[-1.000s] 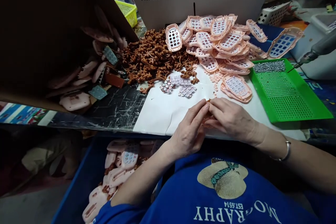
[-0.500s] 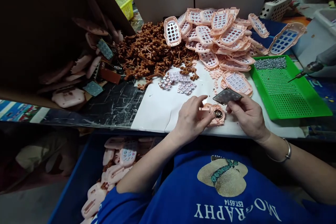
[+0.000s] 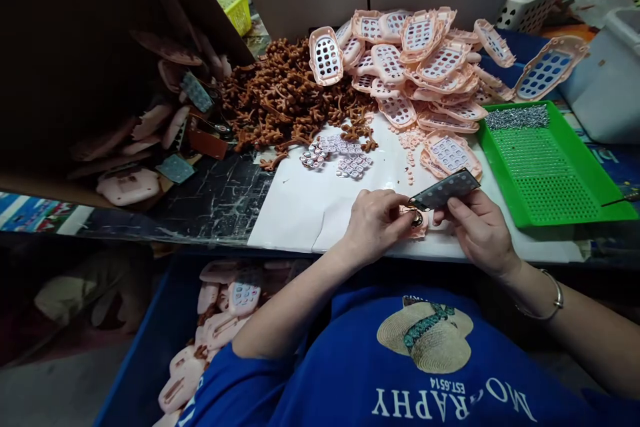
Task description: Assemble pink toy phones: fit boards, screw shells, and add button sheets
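Note:
My left hand (image 3: 374, 221) is closed on a pink plastic shell (image 3: 416, 221) that lies on the white sheet (image 3: 300, 203) at the table's front edge. A small round metal part sits in the shell, with thin wires running up from it. My right hand (image 3: 479, 227) pinches a small dark circuit board (image 3: 445, 189) and holds it tilted just above the shell. Behind them lie a heap of pink keypad shells (image 3: 425, 73), a pile of brown rubber pieces (image 3: 290, 100) and a few clear keypad mats (image 3: 340, 157).
A green perforated tray (image 3: 550, 170) with small screws at its far end stands on the right. An open cardboard box (image 3: 100, 67) on the left holds pink shells and boards. A blue bin (image 3: 150, 360) below holds more shells. White cartons stand behind.
My hands came apart from a closed huddle. The right hand lifted the dark board off the pink shell and tilted it up, while the left hand stayed on the shell.

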`<state>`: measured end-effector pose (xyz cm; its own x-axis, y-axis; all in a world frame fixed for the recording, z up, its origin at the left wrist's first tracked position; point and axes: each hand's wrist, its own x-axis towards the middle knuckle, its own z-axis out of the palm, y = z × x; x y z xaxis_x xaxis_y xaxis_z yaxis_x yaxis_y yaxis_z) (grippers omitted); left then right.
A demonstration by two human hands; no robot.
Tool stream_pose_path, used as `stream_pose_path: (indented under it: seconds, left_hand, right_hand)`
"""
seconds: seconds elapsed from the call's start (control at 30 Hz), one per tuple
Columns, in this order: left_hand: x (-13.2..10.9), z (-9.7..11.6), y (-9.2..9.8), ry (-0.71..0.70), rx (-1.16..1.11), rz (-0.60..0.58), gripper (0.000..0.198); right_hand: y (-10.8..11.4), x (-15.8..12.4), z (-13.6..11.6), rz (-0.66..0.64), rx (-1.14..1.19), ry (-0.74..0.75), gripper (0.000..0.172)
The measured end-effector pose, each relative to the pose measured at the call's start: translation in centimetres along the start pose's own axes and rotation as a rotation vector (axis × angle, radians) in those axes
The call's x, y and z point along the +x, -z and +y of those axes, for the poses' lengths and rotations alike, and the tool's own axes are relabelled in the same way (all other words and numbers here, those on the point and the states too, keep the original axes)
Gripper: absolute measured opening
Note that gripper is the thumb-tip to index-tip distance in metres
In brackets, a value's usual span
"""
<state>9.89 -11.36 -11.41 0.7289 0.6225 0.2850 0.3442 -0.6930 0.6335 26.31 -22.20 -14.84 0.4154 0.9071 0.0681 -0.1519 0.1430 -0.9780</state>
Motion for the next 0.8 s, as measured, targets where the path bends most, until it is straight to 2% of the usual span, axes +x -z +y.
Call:
stream_pose_path:
  seconds: [0.23,0.4,0.6,0.8]
  left_hand:
    - [0.2,-0.1,0.0,-0.018,-0.009,-0.066,0.007]
    - [-0.5,-1.1,0.7,-0.126,-0.047,-0.088,0.008]
    - [-1.2,-2.0,1.8,-0.318,0.014,-0.200,0.019]
    - [-1.6,-1.6,1.2,-0.291,0.077,-0.163,0.019]
  right_hand:
    - [0.0,-0.3,-0.3,-0.012,0.021,-0.040,0.017]
    - [0.7,-0.9,-0.4,-0.003,-0.099,-0.040,0.017]
    - [1.2,-1.6,-1.4,-0.095,-0.318,-0.019,0.016]
    - [1.0,-1.6,-2.6,-0.201,-0.411,0.016,0.015]
